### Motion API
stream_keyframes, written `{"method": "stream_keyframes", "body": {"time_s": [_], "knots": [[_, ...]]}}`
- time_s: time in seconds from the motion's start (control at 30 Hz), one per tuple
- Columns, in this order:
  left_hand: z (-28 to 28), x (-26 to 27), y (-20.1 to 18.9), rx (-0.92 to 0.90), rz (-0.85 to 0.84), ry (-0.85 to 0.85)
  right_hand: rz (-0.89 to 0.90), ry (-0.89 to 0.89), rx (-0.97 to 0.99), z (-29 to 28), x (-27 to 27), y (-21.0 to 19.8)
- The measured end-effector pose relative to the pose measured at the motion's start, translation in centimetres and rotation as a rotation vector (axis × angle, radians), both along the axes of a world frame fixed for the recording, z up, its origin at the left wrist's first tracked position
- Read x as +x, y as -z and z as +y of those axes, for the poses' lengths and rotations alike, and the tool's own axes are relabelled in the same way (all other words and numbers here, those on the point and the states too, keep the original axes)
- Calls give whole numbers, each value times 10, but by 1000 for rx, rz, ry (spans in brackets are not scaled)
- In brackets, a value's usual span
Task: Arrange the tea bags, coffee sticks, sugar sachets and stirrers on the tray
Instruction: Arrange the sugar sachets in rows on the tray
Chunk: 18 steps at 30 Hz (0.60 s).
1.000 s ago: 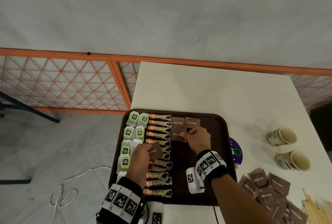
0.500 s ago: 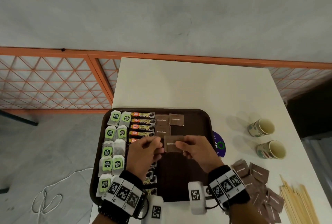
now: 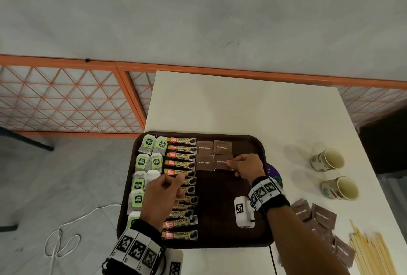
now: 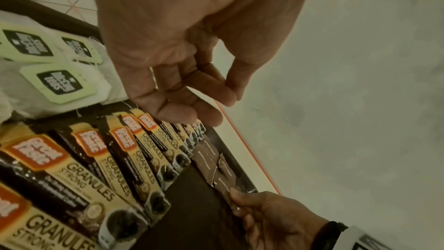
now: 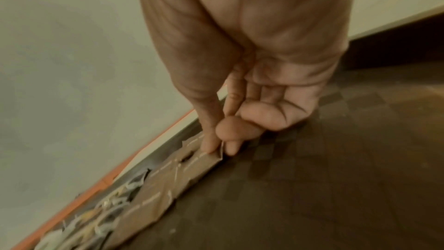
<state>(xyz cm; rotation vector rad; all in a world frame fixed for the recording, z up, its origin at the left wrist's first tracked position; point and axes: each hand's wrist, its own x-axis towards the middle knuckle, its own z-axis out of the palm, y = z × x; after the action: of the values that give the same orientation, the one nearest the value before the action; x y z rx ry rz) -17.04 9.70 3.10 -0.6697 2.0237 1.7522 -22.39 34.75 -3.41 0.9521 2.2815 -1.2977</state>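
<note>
Beyond the left hand's far side, white paper tea bags with green tags (image 3: pixel 144 171) lie in two columns down the dark brown plastic tray (image 3: pixel 253 236). The left hand (image 3: pixel 161 202) hovers over the column of orange-and-gold coffee sticks (image 3: pixel 180 215) with fingers loosely curled, holding nothing. Between the hands, brown paper sugar sachets (image 3: pixel 203 148) form a small grid. The right hand (image 3: pixel 246 165) pinches the near-right sachet of that grid (image 3: pixel 221 162) by its edge between thumb and fingers, laying it just beside its neighbours. To the right hand's outer side, loose brown sachets (image 3: pixel 317 219) and pale wooden stirrers (image 3: pixel 370 255) wait on the white table (image 3: pixel 242 107) near two paper cups (image 3: pixel 328 160). The sugar-arranging step appears under way; next, the person would likely release this sachet squarely and fetch another from the pile.
</note>
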Motion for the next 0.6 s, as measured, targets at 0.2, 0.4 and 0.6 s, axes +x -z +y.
{"method": "stream_keyframes", "body": {"time_s": [0.2,0.4,0.6], "knots": [[-35,4,-4,-147,27,17,72,-30,207,-3,18,-16],[-111,9,21,-689,47,166,85,-75,480,18,94,-46],[-123,35,51,-741,-37,376,-35,-144,487,25,143,-19]]}}
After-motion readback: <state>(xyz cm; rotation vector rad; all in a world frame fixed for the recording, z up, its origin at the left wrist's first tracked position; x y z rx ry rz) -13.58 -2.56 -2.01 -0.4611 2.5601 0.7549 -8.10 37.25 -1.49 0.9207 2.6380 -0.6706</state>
